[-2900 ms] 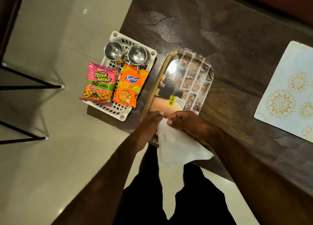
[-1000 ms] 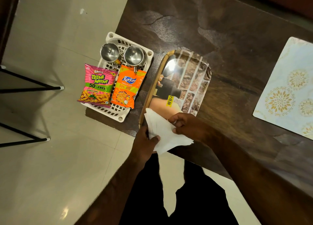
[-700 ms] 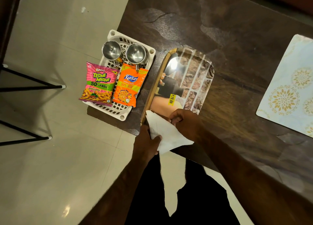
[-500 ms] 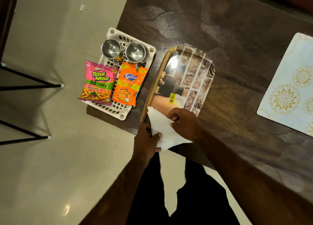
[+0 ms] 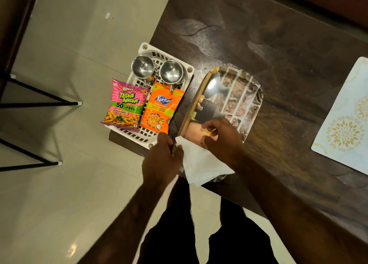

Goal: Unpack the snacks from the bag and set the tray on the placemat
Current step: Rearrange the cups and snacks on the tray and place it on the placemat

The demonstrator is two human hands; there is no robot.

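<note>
The left hand (image 5: 161, 160) sits at the near left corner of the tray (image 5: 235, 96) with its fingers curled. They touch both the tray's wooden rim and the corner of the white bag (image 5: 201, 164), and which of the two it grips cannot be made out. The right hand (image 5: 221, 138) is just beside the left one, over the near end of the tray, with its heel lying on the bag's upper edge. Its fingers are bent down toward a small yellow sticker (image 5: 209, 132) on the tray's surface, and whether they pinch anything cannot be told. The bag lies flat and creased between and under the two hands, draped over the tray's near end and past the bench (image 5: 258, 34) edge toward the person. The tray is glossy, printed with a brick pattern, and stretches away from the right hand's fingertips, flat on the dark wooden bench. Beyond the left hand's knuckles stands a white slotted plastic basket (image 5: 190, 70). On it lie an orange Kurkure packet (image 5: 161, 109), the one nearer that hand, and a pink Bingo Tedhe Medhe packet (image 5: 125, 106) just beside it on the outer side, overhanging the basket's edge. Past the packets, at the basket's far end, two steel cups (image 5: 143, 66) stand upright side by side. The second cup (image 5: 171, 71) has its handle lying on the orange packet's top. The pale placemat (image 5: 346, 120), with gold flower medallions, lies well apart from the right hand on its outer side, with bare bench between it and the tray. Out past the left hand, black metal legs (image 5: 39, 104) stand on the tiled floor (image 5: 59, 194).
</note>
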